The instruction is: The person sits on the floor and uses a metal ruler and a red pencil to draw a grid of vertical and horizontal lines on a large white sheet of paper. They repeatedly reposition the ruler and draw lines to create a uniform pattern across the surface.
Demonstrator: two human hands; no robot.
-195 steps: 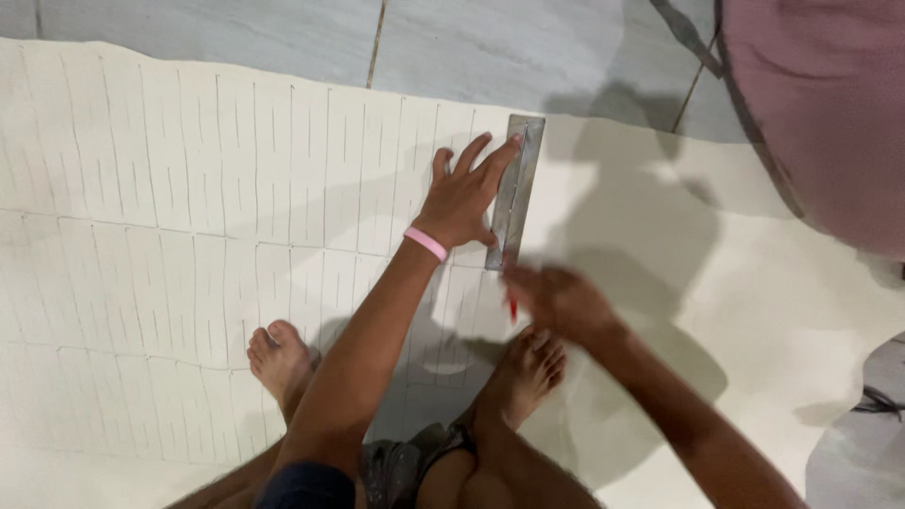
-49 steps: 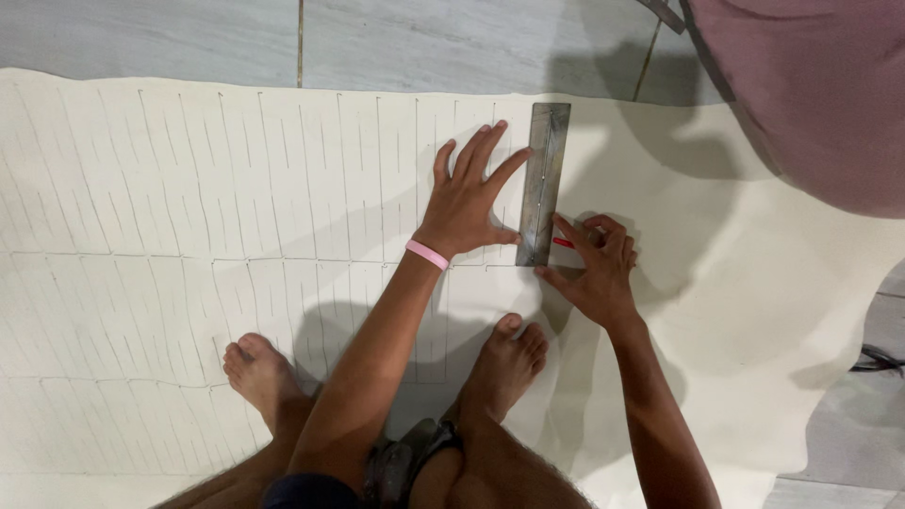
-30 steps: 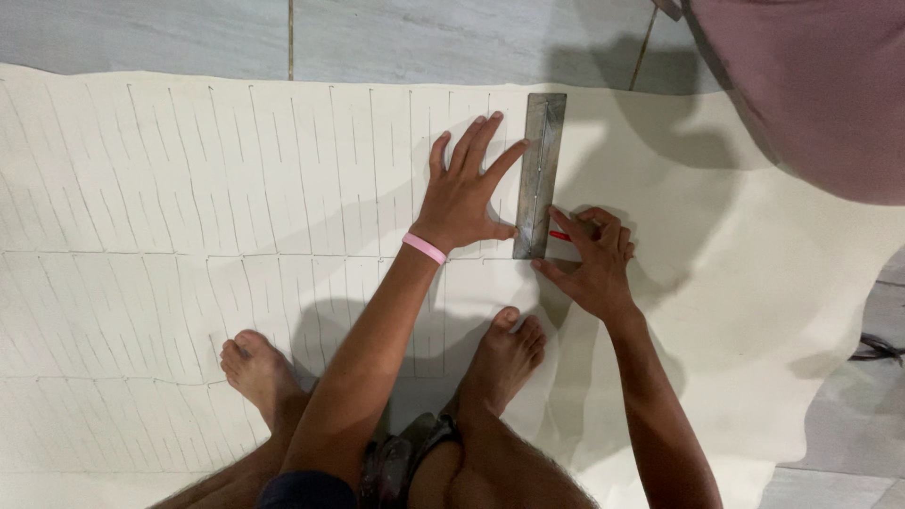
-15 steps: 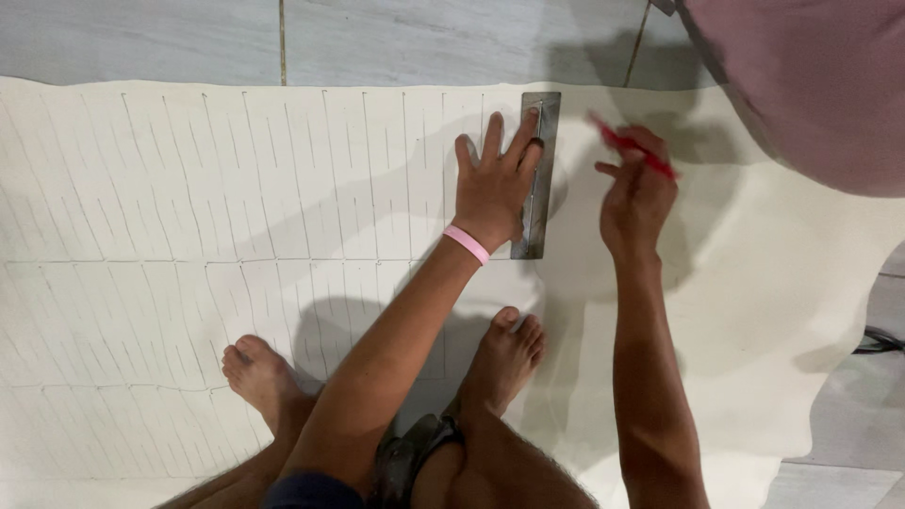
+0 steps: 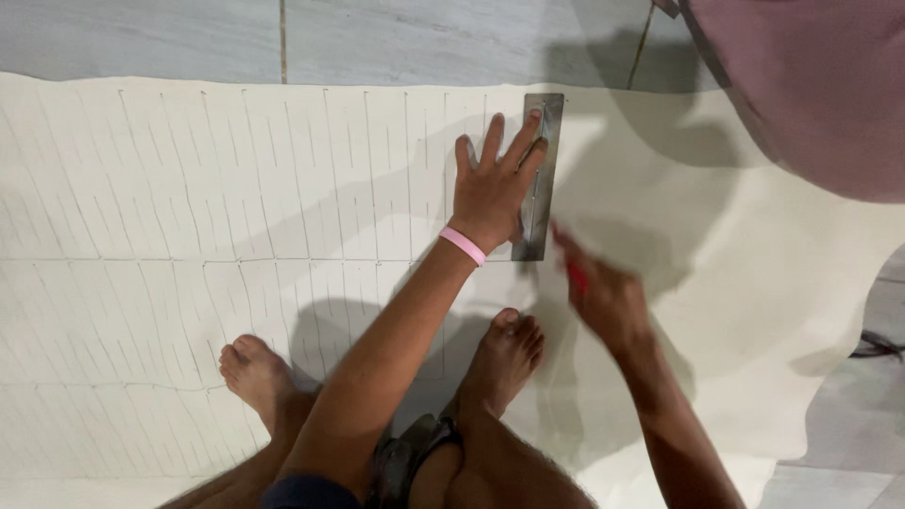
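Observation:
My left hand (image 5: pixel 493 185), with a pink band on the wrist, lies flat with fingers spread, pressing on a grey metal ruler (image 5: pixel 541 179). The ruler lies lengthwise on a large cream sheet (image 5: pixel 236 198) ruled with many thin lines. My right hand (image 5: pixel 603 294) is blurred, just below and right of the ruler's near end. It grips a thin red pen (image 5: pixel 571 267) against the sheet. Both my bare feet (image 5: pixel 500 363) rest on the sheet below the hands.
Grey floor tiles (image 5: pixel 405 38) run beyond the sheet's far edge. A large mauve rounded object (image 5: pixel 811 85) fills the top right corner. A dark cable (image 5: pixel 881 347) lies on the floor at the right edge. The sheet's right part is unruled.
My right hand has come down with the red pen from beside the ruler's far end to its near end. My left hand and the ruler have stayed in place.

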